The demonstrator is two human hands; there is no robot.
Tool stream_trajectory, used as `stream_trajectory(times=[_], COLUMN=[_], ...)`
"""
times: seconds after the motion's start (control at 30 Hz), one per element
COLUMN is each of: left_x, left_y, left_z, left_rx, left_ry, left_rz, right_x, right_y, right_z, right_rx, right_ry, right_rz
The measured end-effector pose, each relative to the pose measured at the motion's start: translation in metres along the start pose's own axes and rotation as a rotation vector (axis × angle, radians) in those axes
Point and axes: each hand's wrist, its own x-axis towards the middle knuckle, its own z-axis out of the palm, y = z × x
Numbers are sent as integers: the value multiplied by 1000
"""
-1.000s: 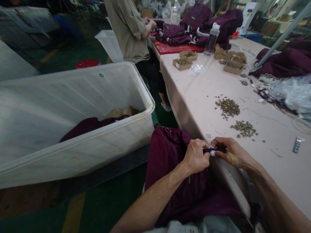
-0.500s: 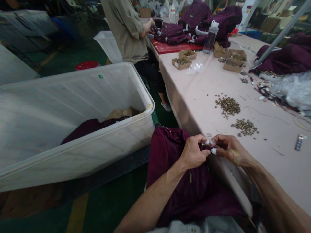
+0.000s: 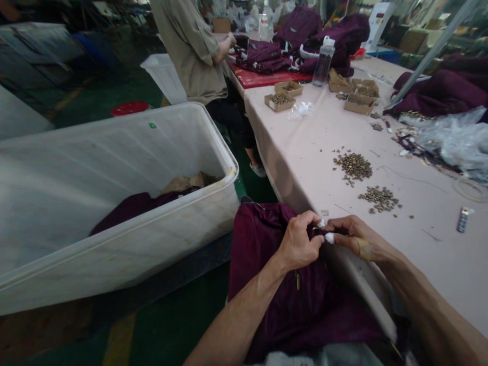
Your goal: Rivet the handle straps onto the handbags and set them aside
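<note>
A dark purple bag (image 3: 259, 239) with a brass zipper pull (image 3: 298, 280) lies across my lap against the table edge. My left hand (image 3: 299, 241) pinches a narrow strip of the bag, with a bit of brass-coloured metal showing near the fingertips. Close against it, my right hand (image 3: 353, 236) grips the same strip between thumb and fingers. White wrapping covers some fingertips, and a tan patch sits at the base of the right thumb. Whatever small part lies between the fingertips is mostly hidden. Two piles of small brass-coloured studs, a farther pile (image 3: 354, 166) and a nearer pile (image 3: 380, 199), lie beyond my hands.
A large white bin (image 3: 213, 203) with purple cloth inside stands at left. On the pink-covered table (image 3: 305, 147) are cardboard boxes of studs (image 3: 280, 101), a water bottle (image 3: 323, 61), plastic bags (image 3: 453, 142) and a small striped object (image 3: 462, 219). A co-worker (image 3: 190, 51) stands beyond the bin.
The whole view has shifted slightly. My fingertips have drawn a little closer together on the bag's strip, and both hands keep hold of it.
</note>
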Motion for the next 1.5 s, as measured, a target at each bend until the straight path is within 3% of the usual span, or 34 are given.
stream_trajectory(times=[0.23,0.43,0.53,0.63,0.7,0.77,0.9,0.97,1.03,1.23,1.4,1.5], left_x=[21,21,21,22,22,22,22,21,22,21,22,18], left_y=[-23,-43,-42,-39,-40,-43,-54,-57,-59,-62,-62,-59], left_z=[5,20,22,23,24,25,27,27,27,31,30,27], left_rx=[286,241,260,265,251,231,167,114,69,35,54,67], left_ry=[-109,-6,3,11,25,23,20,46,69,109,117,114], left_rz=[183,154,143,143,137,133,117,107,106,58,27,50], right_x=[-2,4,9,23,37,52,74,78,78,74,81,73], right_y=[27,47,33,2,-14,-16,18,33,36,14,26,27], right_z=[-28,-23,-33,-43,-38,-22,18,27,26,11,19,11], right_rx=[-234,-470,-573,-690,-737,-777,-841,-864,-874,-908,-906,-872], right_ry=[182,391,576,746,723,655,524,502,505,647,631,654], right_rz=[107,158,76,-146,-242,-250,-155,-116,-102,-150,-91,-130])
